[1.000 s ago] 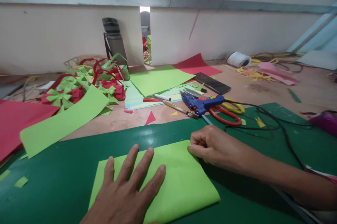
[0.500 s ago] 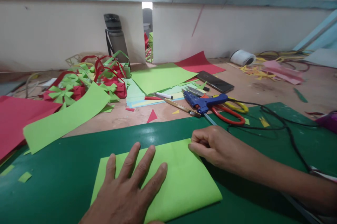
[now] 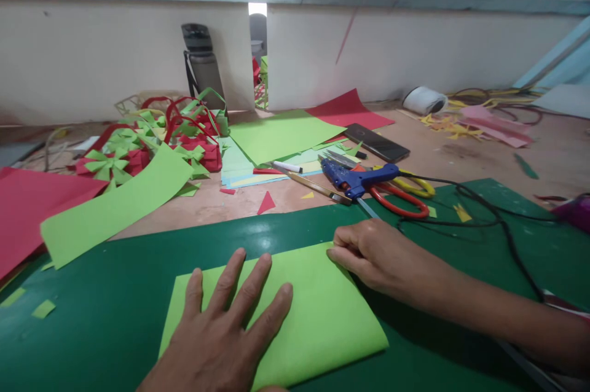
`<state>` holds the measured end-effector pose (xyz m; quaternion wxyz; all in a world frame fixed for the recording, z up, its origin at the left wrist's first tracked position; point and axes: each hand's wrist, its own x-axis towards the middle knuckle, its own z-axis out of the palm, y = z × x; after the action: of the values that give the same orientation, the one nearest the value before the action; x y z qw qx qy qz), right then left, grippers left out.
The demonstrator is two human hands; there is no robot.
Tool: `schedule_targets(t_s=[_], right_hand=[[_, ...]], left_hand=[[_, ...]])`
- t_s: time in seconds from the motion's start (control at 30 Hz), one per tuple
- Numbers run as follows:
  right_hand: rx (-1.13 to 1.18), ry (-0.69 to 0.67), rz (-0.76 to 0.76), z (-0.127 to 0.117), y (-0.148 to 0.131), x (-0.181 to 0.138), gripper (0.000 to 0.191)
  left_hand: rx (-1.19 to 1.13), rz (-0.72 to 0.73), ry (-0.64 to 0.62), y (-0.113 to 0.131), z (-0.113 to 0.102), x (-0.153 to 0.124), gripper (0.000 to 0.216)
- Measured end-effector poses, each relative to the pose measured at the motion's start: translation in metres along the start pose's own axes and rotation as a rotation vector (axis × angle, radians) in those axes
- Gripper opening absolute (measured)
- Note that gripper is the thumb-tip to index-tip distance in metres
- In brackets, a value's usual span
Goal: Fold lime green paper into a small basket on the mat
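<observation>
Left hand: palm down, fingers fanned wide and lying flat on the folded lime sheet; nothing gripped. Right hand: fingers curled in, thumb and bent forefinger at the sheet's far right corner. Cannot tell whether paper is pinched between them or only pressed.

Landmark: blue glue gun. Folded lime sheet lies nearer the person than the gun and a little to its left, on the dark green mat.

Step in hand (judgement): lining up the far edges of a doubled sheet. The near right corner looks rounded, suggesting a bend not fully creased. Next move would call for keeping that far corner matched under steady pressure while the near bend is pressed flat; a slip would skew the fold.

Around the gun: red-handled scissors and yellow-handled scissors beside it to the right; tan-handled tool to the left; phone just behind. Loose lime sheet behind and left. Farther left of it on the counter: curved lime strip, red and green paper pieces. Bottle well behind, left; white spool behind, right.
</observation>
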<state>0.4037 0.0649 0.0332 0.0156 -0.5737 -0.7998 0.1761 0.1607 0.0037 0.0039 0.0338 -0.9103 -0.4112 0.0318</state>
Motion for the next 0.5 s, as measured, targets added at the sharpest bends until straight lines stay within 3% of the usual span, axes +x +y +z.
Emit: schedule_targets(t_s=[0.5], right_hand=[[-0.158, -0.05, 0.021, -0.0003, -0.0042, 0.001, 0.03]], left_hand=[[-0.04, -0.009, -0.004, 0.0007, -0.0046, 0.0005, 0.067]])
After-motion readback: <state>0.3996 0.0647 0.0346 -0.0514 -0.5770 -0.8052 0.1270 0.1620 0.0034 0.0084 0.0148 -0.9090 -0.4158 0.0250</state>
